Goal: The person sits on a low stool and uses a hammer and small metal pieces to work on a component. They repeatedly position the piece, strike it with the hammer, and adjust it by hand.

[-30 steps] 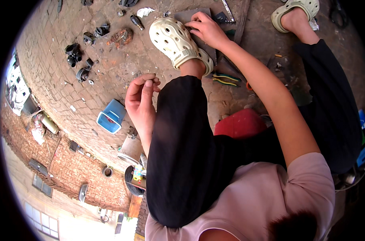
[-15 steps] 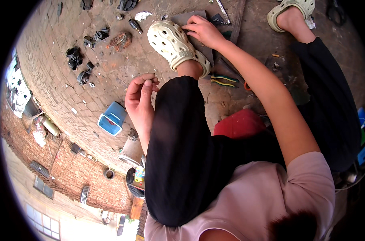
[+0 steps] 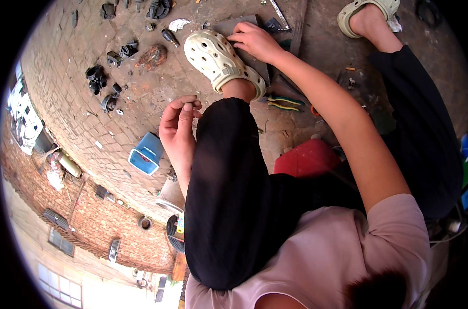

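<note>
My left hand point(image 3: 178, 123) is raised beside my bent left knee, its thumb and fingers closed in a pinch. Whatever they hold, if anything, is too small to make out. My right hand point(image 3: 257, 43) reaches down past the outer side of my left foot, which wears a cream clog point(image 3: 208, 54). Its fingers are bent and drawn together at the clog's edge, over a dark flat plate point(image 3: 250, 21) on the ground. The clog rests partly on that plate. Anything at the right fingertips is hidden.
Pliers with yellow-green handles point(image 3: 285, 103) lie behind the clog, near a red seat-like block point(image 3: 308, 158). Several black parts point(image 3: 96, 79) and a reddish lump point(image 3: 151, 56) lie left. A blue bin point(image 3: 146, 153) stands left of my left hand. A long bar point(image 3: 298, 28) lies beyond my right hand.
The whole view has shifted slightly. My right hand stays at the clog's edge with its fingers drawn in a little; my left hand keeps its pinch beside the knee.
</note>
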Demonstrator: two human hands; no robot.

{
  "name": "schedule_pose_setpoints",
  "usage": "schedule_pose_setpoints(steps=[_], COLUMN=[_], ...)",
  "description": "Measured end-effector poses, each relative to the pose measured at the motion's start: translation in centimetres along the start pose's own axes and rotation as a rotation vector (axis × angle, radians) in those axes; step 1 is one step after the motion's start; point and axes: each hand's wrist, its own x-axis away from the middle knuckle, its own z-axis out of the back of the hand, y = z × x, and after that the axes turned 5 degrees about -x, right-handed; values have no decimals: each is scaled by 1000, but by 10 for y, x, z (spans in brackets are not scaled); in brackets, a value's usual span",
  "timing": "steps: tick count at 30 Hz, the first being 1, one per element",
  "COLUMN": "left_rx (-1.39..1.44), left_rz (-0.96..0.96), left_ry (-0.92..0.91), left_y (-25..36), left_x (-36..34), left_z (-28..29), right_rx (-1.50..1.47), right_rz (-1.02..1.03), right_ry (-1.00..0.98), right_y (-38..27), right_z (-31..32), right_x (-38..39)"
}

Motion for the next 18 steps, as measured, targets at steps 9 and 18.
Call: schedule_pose_setpoints(steps=[9, 18], left_rx=[3, -15], left_rz=[6, 21], left_ry=[-33, -43], left_y=[2, -1], left_x=[-4, -4], left_z=[-4, -4], right_rx=[13, 290], right_rz=[-48, -347], right_ry=[-4, -46], right_y=[-4, -11], right_z=[6, 72], right_x=[-1, 36])
